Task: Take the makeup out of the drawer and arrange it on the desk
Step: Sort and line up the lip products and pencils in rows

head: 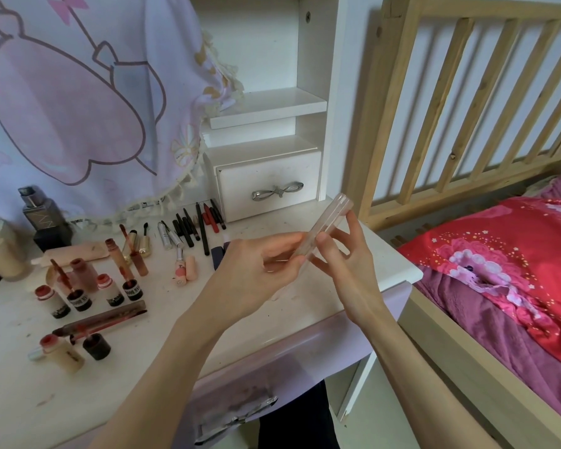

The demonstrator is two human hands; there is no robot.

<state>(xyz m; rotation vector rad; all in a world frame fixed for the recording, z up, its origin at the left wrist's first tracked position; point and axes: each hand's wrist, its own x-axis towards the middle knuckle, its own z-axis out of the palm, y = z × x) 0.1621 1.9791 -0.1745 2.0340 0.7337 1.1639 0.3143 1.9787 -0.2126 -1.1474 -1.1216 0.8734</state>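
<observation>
Makeup [88,283] lay spread across the white desk [240,315] as a person held a clear, pale tube [324,226] above the desktop's right side with both hands. The left hand [256,270] gripped the tube's lower end, fingers curled around it, while the right hand [344,254] pinched its middle between thumb and fingertips, the remaining fingers fanned out behind. The tube slanted up and to the right, its top near a small white drawer [269,186] with a silver bow-shaped handle, which stood closed at the back of the desk.

On the desk's left side stood several small bottles with red and dark caps, some with their applicator wands out. A row of dark pencils [198,226] lay side by side just in front of the small drawer, beside two pale pink lipsticks [185,267]. A dark square bottle [44,222] stood at the back left under a hanging pink-and-white cloth [78,92]. A wooden bed frame [467,102] with red bedding stood to the right.
</observation>
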